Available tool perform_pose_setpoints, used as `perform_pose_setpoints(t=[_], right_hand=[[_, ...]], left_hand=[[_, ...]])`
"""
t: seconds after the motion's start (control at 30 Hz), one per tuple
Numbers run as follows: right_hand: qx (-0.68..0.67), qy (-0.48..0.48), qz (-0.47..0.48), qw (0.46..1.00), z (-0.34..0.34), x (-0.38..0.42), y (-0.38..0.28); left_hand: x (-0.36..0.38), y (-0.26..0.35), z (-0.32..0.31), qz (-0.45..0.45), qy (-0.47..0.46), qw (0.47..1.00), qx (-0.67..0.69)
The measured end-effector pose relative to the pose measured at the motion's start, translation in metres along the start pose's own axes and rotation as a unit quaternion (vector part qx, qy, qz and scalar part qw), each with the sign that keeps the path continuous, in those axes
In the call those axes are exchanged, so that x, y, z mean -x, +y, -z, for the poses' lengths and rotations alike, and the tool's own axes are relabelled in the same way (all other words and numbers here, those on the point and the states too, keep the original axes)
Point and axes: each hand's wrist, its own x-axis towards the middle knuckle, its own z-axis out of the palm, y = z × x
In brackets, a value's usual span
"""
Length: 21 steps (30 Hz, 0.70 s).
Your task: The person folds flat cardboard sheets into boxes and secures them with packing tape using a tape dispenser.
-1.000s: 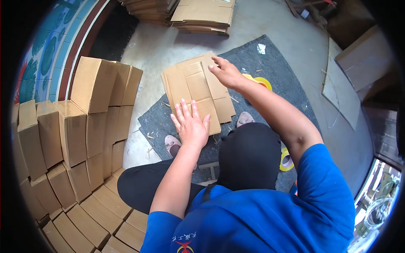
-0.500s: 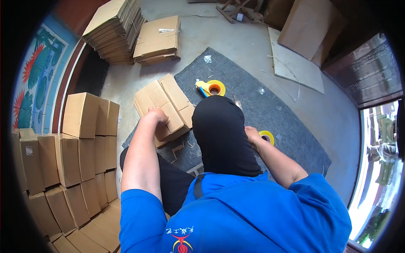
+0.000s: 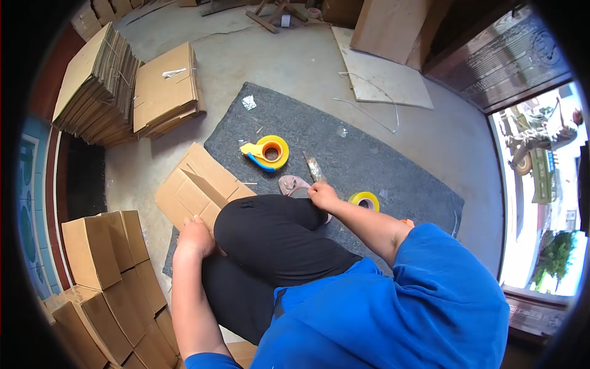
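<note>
My left hand (image 3: 195,237) grips the near edge of a brown cardboard box (image 3: 175,197), fingers over its rim. The box lies tilted against my knee, one flap standing up and others spread wide. My right hand (image 3: 322,197) is closed in front of my knee, beside a pinkish shoe (image 3: 294,184); I cannot tell what its fingers hold. Just beyond that hand lies a narrow object (image 3: 314,170) in a shiny wrapping. A yellow tape dispenser (image 3: 283,152) with an orange core and blue handle sits past the box. Right of my hand is a yellow tape roll (image 3: 376,203).
A dark grey mat (image 3: 405,178) covers the floor under these things. Flattened cardboard stands in stacks (image 3: 163,92) at the upper left. Made-up boxes (image 3: 92,252) are piled at the lower left. A pale board (image 3: 393,83) lies on the floor, a thin strap near it.
My left hand has shifted to the box's near edge, and the box has turned with its flaps spread. My right hand has moved forward from beside the tape roll. The view has swung right.
</note>
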Motion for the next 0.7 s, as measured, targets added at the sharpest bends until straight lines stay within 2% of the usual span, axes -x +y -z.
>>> perform_pose_setpoints(t=[0.1,0.17,0.23,0.3,0.37,0.43,0.53,0.57,0.7], right_hand=[[0.018,0.029,0.041,0.999,0.003,-0.035,-0.038],[0.028,0.03,0.081,0.996,-0.003,-0.058,-0.059],[0.128,0.073,0.151,0.978,-0.016,-0.079,-0.077],[0.159,0.109,0.173,0.966,-0.029,-0.089,-0.101],[0.205,0.095,0.186,0.956,-0.039,-0.096,-0.118],[0.278,0.079,0.204,0.935,-0.054,-0.103,-0.123],[0.341,0.043,0.21,0.916,-0.069,-0.11,-0.128],[0.359,0.043,0.192,0.912,-0.075,-0.112,-0.13],[0.342,0.004,0.17,0.924,-0.077,-0.125,-0.126]], left_hand=[[-0.001,0.005,-0.01,0.024,0.031,0.999,-0.027],[0.006,0.01,-0.001,0.014,0.019,0.999,-0.039],[0.002,0.006,-0.003,0.006,0.037,0.999,-0.022],[0.005,0.006,-0.001,0.003,0.057,0.998,0.006],[0.006,0.006,0.002,0.006,0.054,0.998,0.026],[0.006,0.005,0.002,-0.006,0.093,0.995,0.046],[0.003,0.004,0.002,-0.011,0.099,0.993,0.058],[0.003,0.006,0.006,-0.004,0.076,0.996,0.052],[0.003,0.004,0.004,-0.003,0.068,0.996,0.053]])
